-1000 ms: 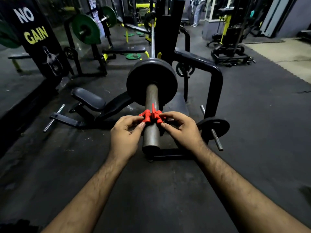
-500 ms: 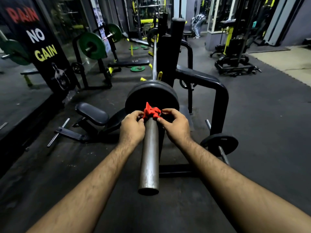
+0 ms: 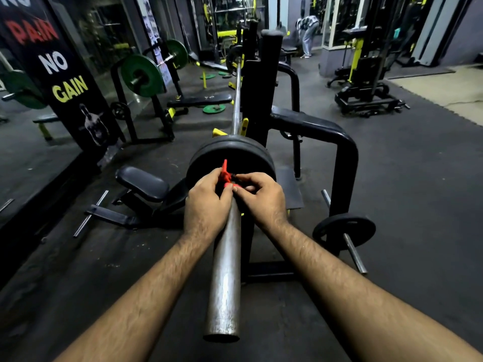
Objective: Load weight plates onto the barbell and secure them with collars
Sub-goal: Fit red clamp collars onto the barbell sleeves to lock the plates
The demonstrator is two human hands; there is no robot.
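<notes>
our fingertips (image 3: 230,188) pinch the red collar (image 3: 225,176) from both sides, left hand (image 3: 206,207) and right hand (image 3: 264,199) closed around its handles. it sits on the barbell sleeve (image 3: 224,270), right up against the black weight plate (image 3: 232,155). we judge it best to seat it flush before releasing. no containers show here.

1. Barbell sleeve (image 3: 225,270) runs from 6 o'clock toward centre, bare steel.
2. Black weight plate (image 3: 243,155) sits on the sleeve at centre.
3. Red collar (image 3: 225,176) is on the sleeve, against the plate face.
4. Left hand (image 3: 206,202) and right hand (image 3: 264,197) pinch the collar from either side.
5. Small black plate (image 3: 345,228) rests on a storage peg at 3 o'clock.
</notes>
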